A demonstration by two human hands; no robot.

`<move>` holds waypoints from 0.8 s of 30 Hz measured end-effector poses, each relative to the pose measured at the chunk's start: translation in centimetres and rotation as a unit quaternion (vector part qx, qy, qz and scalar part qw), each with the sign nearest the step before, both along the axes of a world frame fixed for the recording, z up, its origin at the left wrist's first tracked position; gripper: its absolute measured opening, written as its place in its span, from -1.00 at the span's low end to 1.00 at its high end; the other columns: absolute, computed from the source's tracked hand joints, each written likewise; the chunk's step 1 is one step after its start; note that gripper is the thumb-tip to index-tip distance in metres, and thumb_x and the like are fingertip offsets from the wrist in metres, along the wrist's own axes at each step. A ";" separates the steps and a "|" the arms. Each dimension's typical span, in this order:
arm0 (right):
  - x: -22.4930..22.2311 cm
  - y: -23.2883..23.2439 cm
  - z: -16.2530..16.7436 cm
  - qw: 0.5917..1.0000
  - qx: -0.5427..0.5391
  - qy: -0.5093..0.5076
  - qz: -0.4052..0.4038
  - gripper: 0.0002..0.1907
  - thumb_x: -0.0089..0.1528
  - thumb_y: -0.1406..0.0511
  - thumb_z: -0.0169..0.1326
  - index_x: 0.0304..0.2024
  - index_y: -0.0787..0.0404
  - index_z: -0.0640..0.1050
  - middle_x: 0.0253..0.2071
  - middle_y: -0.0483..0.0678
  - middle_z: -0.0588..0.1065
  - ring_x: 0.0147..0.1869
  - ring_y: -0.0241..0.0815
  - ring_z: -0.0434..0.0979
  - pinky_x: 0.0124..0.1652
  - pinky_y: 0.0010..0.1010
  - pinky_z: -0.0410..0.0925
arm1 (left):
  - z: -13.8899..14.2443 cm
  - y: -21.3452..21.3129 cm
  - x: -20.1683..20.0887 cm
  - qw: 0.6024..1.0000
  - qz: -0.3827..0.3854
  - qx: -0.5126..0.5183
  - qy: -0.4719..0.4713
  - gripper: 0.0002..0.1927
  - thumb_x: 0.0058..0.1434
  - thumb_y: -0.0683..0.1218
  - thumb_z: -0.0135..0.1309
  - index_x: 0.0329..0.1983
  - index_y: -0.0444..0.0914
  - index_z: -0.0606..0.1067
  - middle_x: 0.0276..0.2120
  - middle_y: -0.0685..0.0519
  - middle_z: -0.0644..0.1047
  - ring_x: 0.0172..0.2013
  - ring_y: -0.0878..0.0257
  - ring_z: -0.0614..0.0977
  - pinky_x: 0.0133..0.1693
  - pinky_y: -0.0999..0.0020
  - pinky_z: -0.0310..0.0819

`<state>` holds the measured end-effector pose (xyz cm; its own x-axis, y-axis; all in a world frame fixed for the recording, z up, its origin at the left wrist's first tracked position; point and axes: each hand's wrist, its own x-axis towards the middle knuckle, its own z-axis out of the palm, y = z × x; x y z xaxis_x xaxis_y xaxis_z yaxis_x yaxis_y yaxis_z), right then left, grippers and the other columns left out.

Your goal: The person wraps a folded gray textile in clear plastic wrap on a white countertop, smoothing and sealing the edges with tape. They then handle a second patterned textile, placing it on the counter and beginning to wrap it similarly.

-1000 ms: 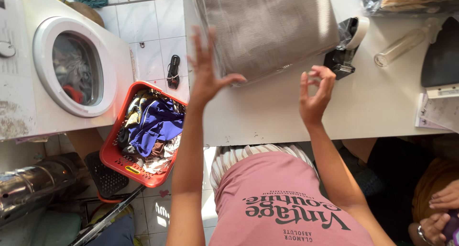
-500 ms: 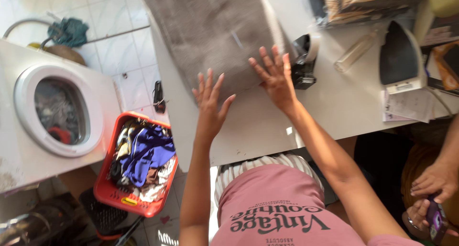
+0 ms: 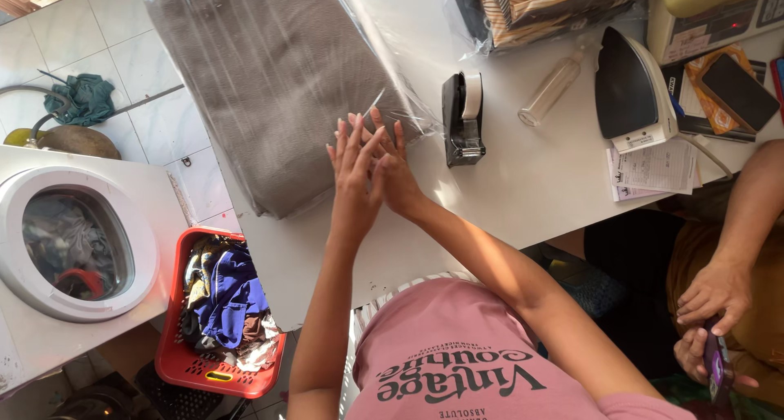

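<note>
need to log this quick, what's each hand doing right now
Left hand: open, fingers spread, on the plastic-wrapped grey fabric.
Right hand: open, flat on the same bundle, partly behind the left.

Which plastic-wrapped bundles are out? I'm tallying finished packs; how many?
2: the grey folded fabric pack in clear plastic under both hands, and a striped pack in clear plastic at the table's far edge, partly cut off.

A folded grey cloth (image 3: 269, 85) sealed in a clear plastic bag (image 3: 371, 56) lies flat on the white table (image 3: 539, 183), at its far left. It sits at a slant, its left edge overhanging the table. The near right corner lies under both hands.
</note>
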<state>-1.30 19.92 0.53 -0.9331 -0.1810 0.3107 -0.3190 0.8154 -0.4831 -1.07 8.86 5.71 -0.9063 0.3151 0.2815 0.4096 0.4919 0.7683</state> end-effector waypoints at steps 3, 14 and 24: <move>-0.2 0.7 1.4 0.999 0.017 0.042 0.014 -0.46 0.45 0.19 -0.08 0.47 0.10 0.27 0.57 0.01 -0.04 0.67 0.07 -0.29 0.47 0.14 -0.37 | 0.0 2.6 0.5 1.000 -0.016 0.018 0.002 -0.56 0.44 -0.13 0.02 0.38 -0.13 0.42 0.50 -0.05 0.22 0.56 -0.04 0.05 0.51 -0.12 -0.23; 4.2 17.8 3.2 0.927 -0.233 -0.057 -0.287 -0.80 0.37 0.30 0.16 0.02 0.21 0.63 0.06 -0.06 0.50 -0.02 -0.25 0.56 -0.11 -0.46 0.46 | -1.7 8.9 1.9 0.997 -0.057 0.059 -0.006 -0.62 0.34 -0.19 0.17 0.23 -0.22 0.50 0.17 0.00 0.53 0.20 0.07 0.56 0.21 0.21 0.46; 3.8 20.0 -1.3 0.882 -0.305 -0.183 -0.308 -0.81 0.26 0.24 0.31 -0.29 0.26 0.70 -0.07 -0.14 0.47 -0.15 -0.34 0.45 -0.21 -0.46 0.30 | -8.0 13.6 -1.2 0.995 -0.088 0.030 -0.026 -0.62 0.24 -0.23 0.16 0.14 -0.23 0.53 0.15 0.01 0.57 0.23 0.05 0.54 0.17 0.21 0.45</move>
<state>2.49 39.91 -0.72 -0.8536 0.4934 -0.1670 0.3622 0.3318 -0.8711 -2.31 22.44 -2.30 -0.8521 0.4549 0.2588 0.4444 0.3675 0.8170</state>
